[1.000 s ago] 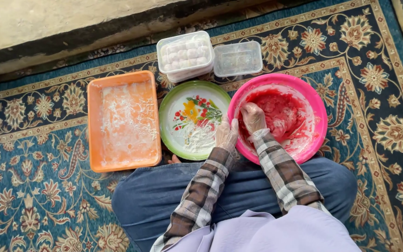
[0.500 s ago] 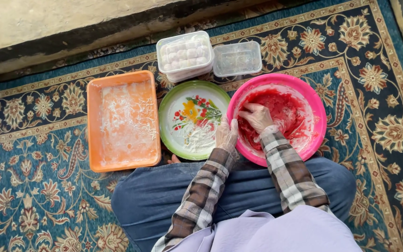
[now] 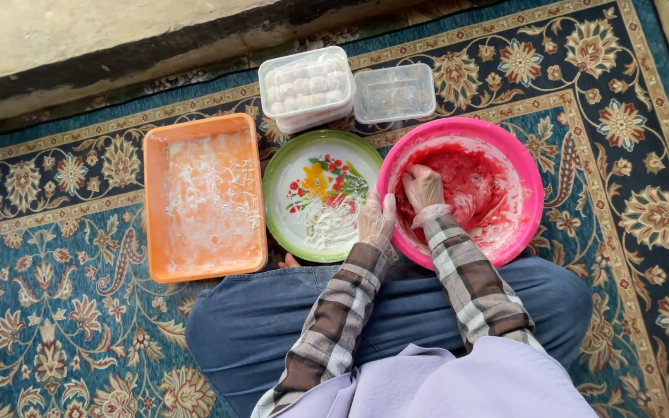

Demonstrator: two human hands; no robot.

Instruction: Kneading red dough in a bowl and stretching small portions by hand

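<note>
A pink round bowl [image 3: 522, 159] sits on the carpet in front of my right knee, holding wet red dough [image 3: 466, 182]. My right hand [image 3: 423, 188], in a thin clear glove, is curled and pressed into the dough at the bowl's left side. My left hand [image 3: 375, 220], also gloved, grips the bowl's left rim, between the bowl and a green-rimmed floral plate [image 3: 315, 195] dusted with white flour.
An orange rectangular tray [image 3: 203, 197] coated with flour lies left of the plate. Behind stand a lidded clear tub [image 3: 307, 89] of white balls and an empty clear tub [image 3: 394, 94]. A patterned blue carpet [image 3: 63, 310] covers the floor; a concrete step [image 3: 79, 39] runs along the back.
My right hand went from spread flat on the dough to curled into it, shifting slightly left. The left hand stays on the rim.
</note>
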